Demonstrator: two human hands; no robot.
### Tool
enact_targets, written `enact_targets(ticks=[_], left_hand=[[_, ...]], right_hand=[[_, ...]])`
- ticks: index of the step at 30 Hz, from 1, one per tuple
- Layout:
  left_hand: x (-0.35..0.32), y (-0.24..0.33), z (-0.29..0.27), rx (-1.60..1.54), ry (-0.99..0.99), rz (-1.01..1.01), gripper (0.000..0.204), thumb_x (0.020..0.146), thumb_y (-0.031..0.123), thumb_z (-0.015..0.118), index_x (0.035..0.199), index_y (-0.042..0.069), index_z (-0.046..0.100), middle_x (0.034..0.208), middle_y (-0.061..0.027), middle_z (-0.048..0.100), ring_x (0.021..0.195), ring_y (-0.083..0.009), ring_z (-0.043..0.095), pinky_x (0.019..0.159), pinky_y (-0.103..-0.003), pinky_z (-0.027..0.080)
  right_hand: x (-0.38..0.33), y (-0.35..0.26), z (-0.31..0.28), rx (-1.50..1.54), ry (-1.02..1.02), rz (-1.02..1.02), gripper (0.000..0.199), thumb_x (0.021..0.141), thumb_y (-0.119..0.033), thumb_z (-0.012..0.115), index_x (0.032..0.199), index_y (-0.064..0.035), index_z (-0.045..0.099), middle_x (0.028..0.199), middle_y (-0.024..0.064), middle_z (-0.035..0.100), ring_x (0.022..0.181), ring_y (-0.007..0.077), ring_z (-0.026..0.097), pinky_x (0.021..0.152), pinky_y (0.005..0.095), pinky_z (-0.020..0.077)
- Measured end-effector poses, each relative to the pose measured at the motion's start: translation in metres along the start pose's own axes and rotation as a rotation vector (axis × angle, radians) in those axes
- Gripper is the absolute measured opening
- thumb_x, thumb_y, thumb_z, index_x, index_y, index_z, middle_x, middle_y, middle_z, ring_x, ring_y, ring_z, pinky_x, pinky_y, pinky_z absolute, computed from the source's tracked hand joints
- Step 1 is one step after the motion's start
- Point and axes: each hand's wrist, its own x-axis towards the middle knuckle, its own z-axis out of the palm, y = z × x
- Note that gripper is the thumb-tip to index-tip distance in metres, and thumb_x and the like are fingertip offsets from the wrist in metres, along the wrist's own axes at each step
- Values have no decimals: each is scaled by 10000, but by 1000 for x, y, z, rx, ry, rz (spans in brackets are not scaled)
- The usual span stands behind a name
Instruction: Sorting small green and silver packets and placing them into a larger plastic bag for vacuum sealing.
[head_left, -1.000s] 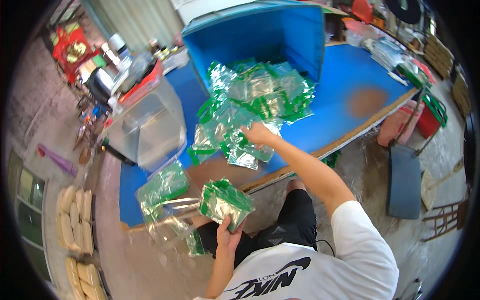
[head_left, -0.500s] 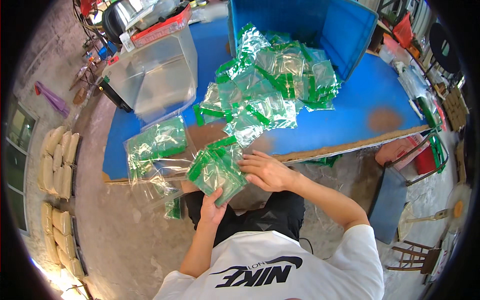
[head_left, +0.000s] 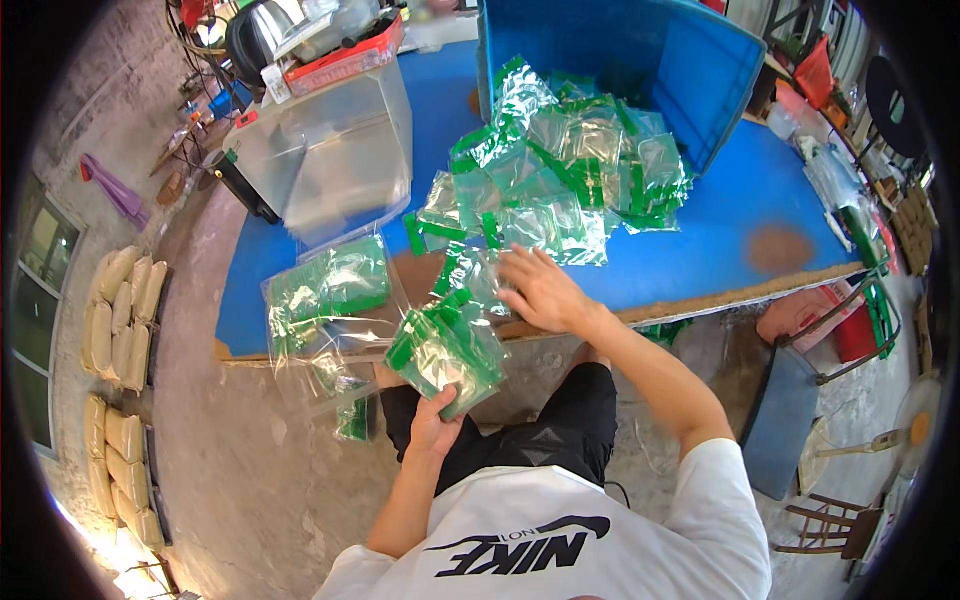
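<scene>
My left hand (head_left: 437,425) grips a stack of small clear packets with green strips (head_left: 447,347), held just below the table's near edge. My right hand (head_left: 538,288) lies flat, fingers spread, on a loose packet (head_left: 470,272) at the near edge of the blue table (head_left: 700,265). A big heap of the same green and clear packets (head_left: 565,175) spreads behind my right hand, spilling from a tipped blue crate (head_left: 650,50). To the left lies a large clear bag filled with green packets (head_left: 330,290), hanging over the table's edge.
A clear plastic tub (head_left: 330,150) stands at the table's back left, a red-rimmed box of odds and ends (head_left: 340,45) behind it. Stuffed sacks (head_left: 120,310) lie on the concrete floor at left. A red crate (head_left: 850,330) and chair (head_left: 840,520) are at right.
My right hand drew back from the heap toward the table's near edge and now rests on a packet. The stack in my left hand stays in place below the edge.
</scene>
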Motion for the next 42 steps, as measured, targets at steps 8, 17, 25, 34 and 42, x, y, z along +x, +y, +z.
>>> enact_targets(ticks=[8,17,25,34,42], left_hand=[[3,-9,5,-109,-6,-25,517,884,72,682,1364,49,492,1305,-112,608,1219,-296,589,1065,-477,478],[5,-7,16,-343,-17,-84,604,891,57,656,1437,30,400,1435,-179,490,1364,-371,441,1170,-561,345],[9,-9,31,-275,-115,-101,632,855,79,718,1412,41,424,1408,-162,526,1329,-376,479,1174,-606,327],[8,-19,31,-308,-108,-117,584,870,65,698,1393,30,442,1402,-164,532,1323,-368,486,1179,-607,313],[0,-11,9,-303,-151,-151,620,846,107,720,1400,43,448,1410,-178,527,1331,-378,474,1188,-625,284]], right_hand=[[-12,-18,-6,332,-182,48,423,958,-323,577,1199,23,615,1241,193,588,1205,399,526,1079,493,373],[-21,-24,-2,-1,-146,29,441,945,-324,589,1255,-10,595,1212,219,573,1265,440,458,1118,582,306],[-20,36,-11,-190,89,244,383,950,-286,580,1172,24,605,1286,250,560,1261,445,473,1073,601,353],[-37,-26,-14,352,-142,97,265,917,-171,601,1123,-8,639,1087,199,597,1025,396,580,915,475,471],[-59,-19,-33,-9,-97,132,413,912,-181,561,1267,31,561,1263,216,565,1209,401,503,1046,518,379]])
